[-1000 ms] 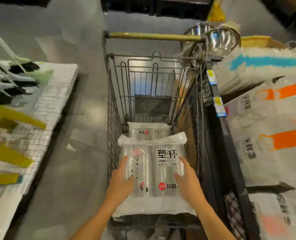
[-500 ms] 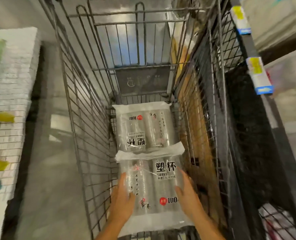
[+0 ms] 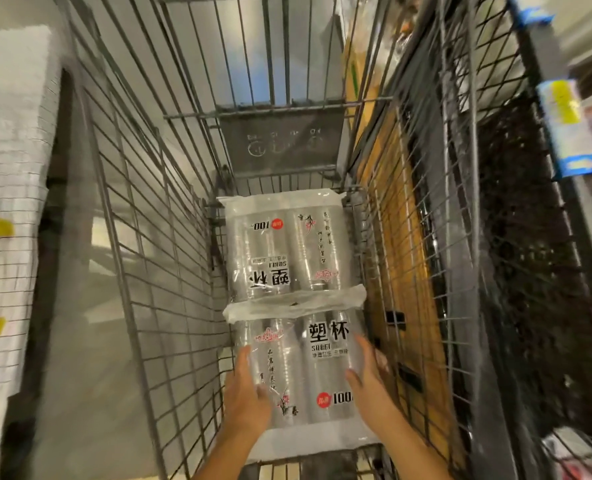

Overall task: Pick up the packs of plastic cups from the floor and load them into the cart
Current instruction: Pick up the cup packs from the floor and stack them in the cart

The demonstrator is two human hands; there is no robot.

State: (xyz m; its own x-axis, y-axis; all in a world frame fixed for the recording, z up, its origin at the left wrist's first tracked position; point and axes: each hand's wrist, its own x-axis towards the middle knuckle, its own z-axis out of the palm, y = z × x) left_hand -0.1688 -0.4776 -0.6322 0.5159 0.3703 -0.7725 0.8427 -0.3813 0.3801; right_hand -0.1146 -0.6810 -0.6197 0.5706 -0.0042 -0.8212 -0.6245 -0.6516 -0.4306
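Your left hand [image 3: 246, 400] and right hand [image 3: 370, 386] hold the near clear-wrapped pack of transparent plastic cups [image 3: 305, 368] from either side, low inside the grey wire shopping cart [image 3: 142, 237]. On the left, your fingers lie close together along the pack's left edge and your thumb rests on its top face. On the right, your thumb presses on the top face near the red round label, and your fingers run together along the right edge, close to the cart's right wall. Whether the pack rests on the cart bottom or hangs just above it cannot be told.

The pack lies lengthwise, black printed characters upright to you. Its far sealed flap overlaps the near end of a second, matching pack of plastic cups [image 3: 284, 247]. That one lies flat on the cart bottom with its print upside down to you, and its far end touches the cart's front wall below the dark grey plastic flap panel [image 3: 280, 140].

Just beside the cart on the right stands a black wire shelf rack [image 3: 516, 271] carrying a yellow-and-blue price tag [image 3: 564, 112]. To the left, across the glossy grey floor [image 3: 90, 393], sits a stack of white goods [image 3: 7, 168].
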